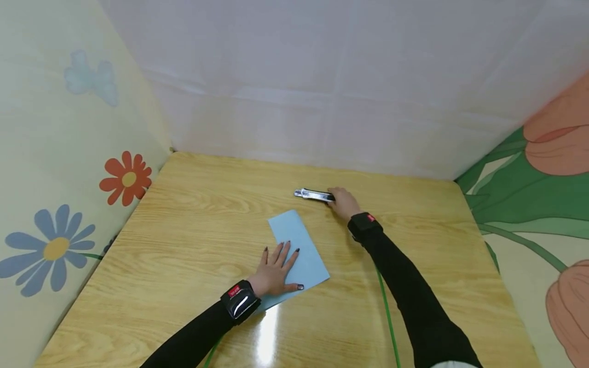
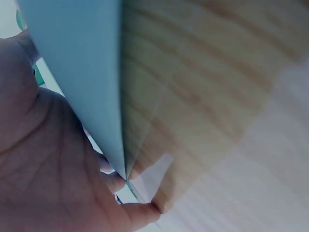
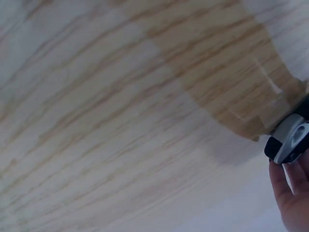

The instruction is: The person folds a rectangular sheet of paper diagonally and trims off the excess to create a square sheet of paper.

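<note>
A light blue sheet of paper (image 1: 307, 258), which looks folded, lies slanted on the wooden table. My left hand (image 1: 272, 277) presses on its lower left part, palm down, fingers spread and straight. From the left wrist the palm (image 2: 48, 159) shows beside the blue paper (image 2: 82, 63), its edge standing out close to the lens. Farther back and to the right, my right hand (image 1: 344, 203) holds a silver and black utility knife (image 1: 315, 194) by its right end, the other end pointing left. The right wrist view catches the knife's end (image 3: 292, 137) in the fingers (image 3: 280, 186); whether any blade is out I cannot tell.
The wood-grain table (image 1: 193, 220) meets a white cloth wall (image 1: 313, 102) at the back. Flower-printed panels stand at the left (image 1: 60, 168) and right (image 1: 529, 204). A green cord (image 1: 388, 312) runs beneath the right forearm, and another bit of green cord (image 1: 211, 352) shows by the left.
</note>
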Demonstrator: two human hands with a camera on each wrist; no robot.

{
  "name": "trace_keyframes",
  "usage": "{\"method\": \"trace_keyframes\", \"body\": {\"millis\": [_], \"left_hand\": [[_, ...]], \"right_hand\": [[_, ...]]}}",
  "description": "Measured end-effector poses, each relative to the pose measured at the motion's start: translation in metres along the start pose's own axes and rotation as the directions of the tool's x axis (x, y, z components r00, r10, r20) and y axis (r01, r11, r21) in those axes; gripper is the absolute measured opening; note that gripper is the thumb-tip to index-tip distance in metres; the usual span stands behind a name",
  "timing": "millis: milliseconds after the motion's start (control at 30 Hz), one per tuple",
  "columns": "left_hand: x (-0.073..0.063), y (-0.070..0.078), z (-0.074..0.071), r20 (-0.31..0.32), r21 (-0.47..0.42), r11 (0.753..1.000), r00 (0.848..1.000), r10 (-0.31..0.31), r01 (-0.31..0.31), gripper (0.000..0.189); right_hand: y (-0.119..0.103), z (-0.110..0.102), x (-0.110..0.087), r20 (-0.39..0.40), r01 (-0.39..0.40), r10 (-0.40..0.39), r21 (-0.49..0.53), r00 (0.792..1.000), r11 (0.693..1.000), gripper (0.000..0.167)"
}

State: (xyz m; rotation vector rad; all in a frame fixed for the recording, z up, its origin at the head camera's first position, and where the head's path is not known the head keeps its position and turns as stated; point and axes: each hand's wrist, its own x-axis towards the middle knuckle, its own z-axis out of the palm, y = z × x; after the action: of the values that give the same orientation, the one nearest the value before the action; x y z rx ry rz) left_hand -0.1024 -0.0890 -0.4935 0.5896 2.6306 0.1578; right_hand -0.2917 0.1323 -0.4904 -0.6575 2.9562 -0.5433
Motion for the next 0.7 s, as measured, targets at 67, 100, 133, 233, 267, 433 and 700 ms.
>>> {"method": "trace_keyframes", "body": {"millis": [67, 100, 133, 233, 267, 433, 700], "left_hand": [[0.001, -0.001, 0.001, 0.004, 0.007, 1.000, 1.000, -0.003, 0.003, 0.085], [0.001, -0.001, 0.001, 0.004, 0.007, 1.000, 1.000, -0.003, 0.003, 0.085], [0.001, -0.001, 0.001, 0.003, 0.007, 1.000, 1.000, -0.003, 0.003, 0.085], [-0.001, 0.000, -0.001, 0.001, 0.013, 1.000, 1.000, -0.003, 0.003, 0.084], [-0.002, 0.001, -0.002, -0.004, 0.009, 1.000, 1.000, -0.001, 0.001, 0.084], [-0.004, 0.002, -0.004, -0.008, 0.004, 1.000, 1.000, 0.004, -0.004, 0.083], [-0.005, 0.002, -0.006, -0.010, -0.028, 1.000, 1.000, 0.009, -0.010, 0.083]], "right_hand": [[-0.001, 0.000, 0.000, 0.001, -0.006, 0.006, 0.006, 1.000, 1.000, 0.044], [-0.001, 0.000, 0.000, 0.000, -0.009, 0.009, 0.007, 1.000, 1.000, 0.043], [-0.001, 0.000, 0.000, -0.002, -0.012, 0.012, 0.004, 1.000, 1.000, 0.042], [-0.001, 0.000, -0.002, -0.001, -0.022, 0.022, 0.006, 1.000, 1.000, 0.040], [-0.002, 0.000, -0.003, 0.003, -0.027, 0.027, 0.008, 1.000, 1.000, 0.039], [-0.007, -0.005, -0.008, 0.026, -0.062, 0.061, 0.029, 0.998, 0.998, 0.033], [-0.016, -0.011, -0.013, 0.042, -0.150, 0.148, 0.072, 0.988, 0.986, 0.026]]}}
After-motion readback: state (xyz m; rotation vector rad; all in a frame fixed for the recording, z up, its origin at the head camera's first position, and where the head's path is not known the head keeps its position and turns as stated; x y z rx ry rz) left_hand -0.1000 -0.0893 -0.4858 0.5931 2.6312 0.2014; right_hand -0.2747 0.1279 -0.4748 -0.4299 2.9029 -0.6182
